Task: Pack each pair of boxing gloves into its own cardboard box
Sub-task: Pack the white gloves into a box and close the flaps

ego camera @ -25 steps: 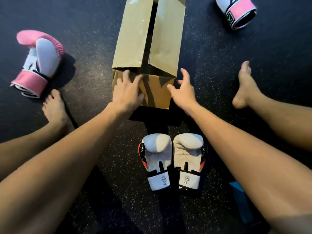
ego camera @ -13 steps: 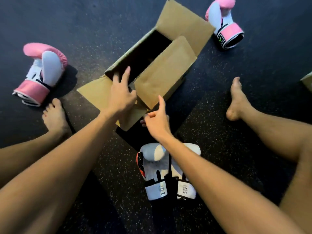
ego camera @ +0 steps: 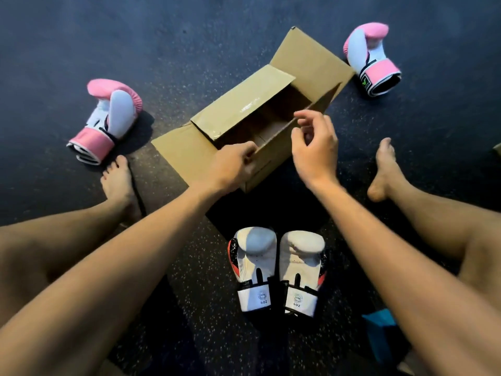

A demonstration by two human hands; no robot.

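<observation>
On the floor (ego camera: pixel 81 36), the box (ego camera: pixel 184 156) stands open between your feet (ego camera: pixel 116 180). White gloves (ego camera: pixel 254 267) lie paired nearer you, pink gloves (ego camera: pixel 108 118) apart at its left and right. Left grip (ego camera: pixel 233 166) clamps its near corner; right grip (ego camera: pixel 315 147) hovers loose, empty.

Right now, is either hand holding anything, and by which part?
The left hand grips the cardboard box by its near rim; the right hand holds nothing.

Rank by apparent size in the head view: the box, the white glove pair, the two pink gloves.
1. box
2. white glove pair, though it lies nearest the camera
3. left pink glove and right pink glove: these look alike, so they are not ranked
</observation>
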